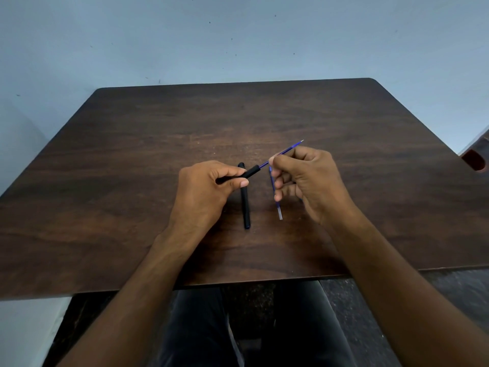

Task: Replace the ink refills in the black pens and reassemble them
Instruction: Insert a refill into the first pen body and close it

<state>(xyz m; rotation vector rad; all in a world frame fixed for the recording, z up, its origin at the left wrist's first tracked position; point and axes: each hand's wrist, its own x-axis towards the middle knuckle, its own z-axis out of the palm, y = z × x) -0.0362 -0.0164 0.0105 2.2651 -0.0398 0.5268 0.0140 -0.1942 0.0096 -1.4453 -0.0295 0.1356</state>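
Note:
My left hand (203,186) grips a black pen barrel (252,172) above the table, its open end pointing up and right. A blue ink refill (287,150) sticks out of that end, and my right hand (307,178) pinches it between thumb and forefinger, the metal tip pointing away. A second blue refill (278,209) with a clear lower end hangs down from under the lower fingers of my right hand. A second black pen (245,205) lies on the table between my hands, running near to far.
The dark wooden table (132,160) stands against a pale blue wall. A reddish-brown object (475,160) shows at the right edge. My legs and the dark floor lie below the table's front edge.

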